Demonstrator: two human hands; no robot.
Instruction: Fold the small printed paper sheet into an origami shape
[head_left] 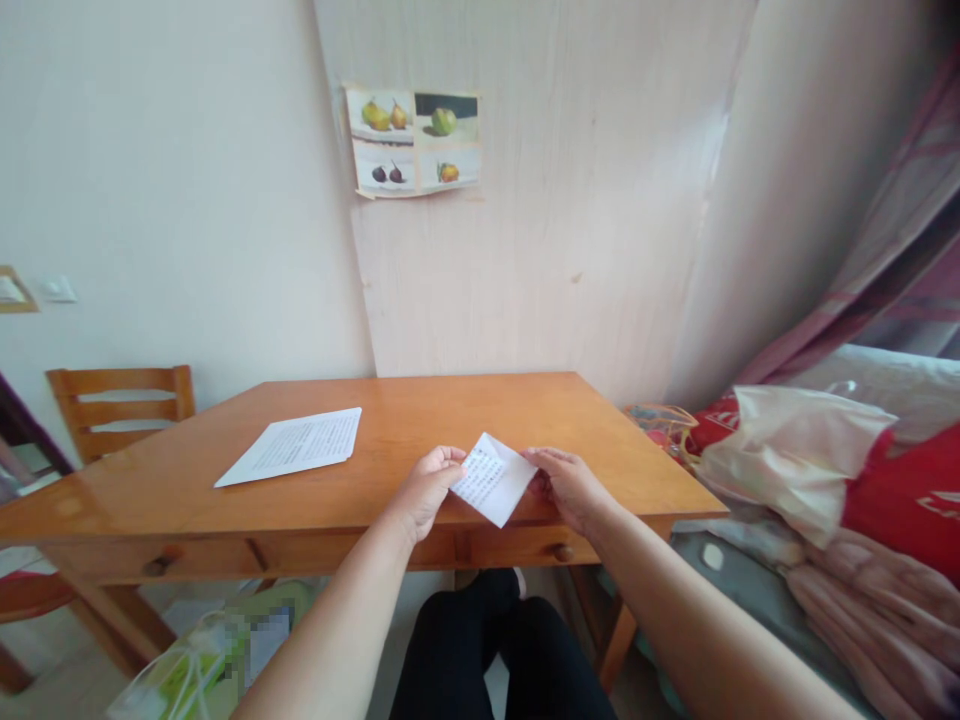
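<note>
A small folded sheet of paper, diamond-shaped from where I look, is held up over the front edge of the wooden table. Printed text covers its left part; its right part is plain white. My left hand pinches the left corner, thumb on top. At the opposite corner my right hand grips it, with the curled fingers partly hidden under and behind the paper. To the left on the tabletop lies a flat stack of printed sheets, apart from both hands.
The wooden table has drawers with round knobs. A wooden chair stands at its left end. On the right are a white bag, red bags and pink cloth. A plastic bag sits below left. Fruit pictures hang on the wall.
</note>
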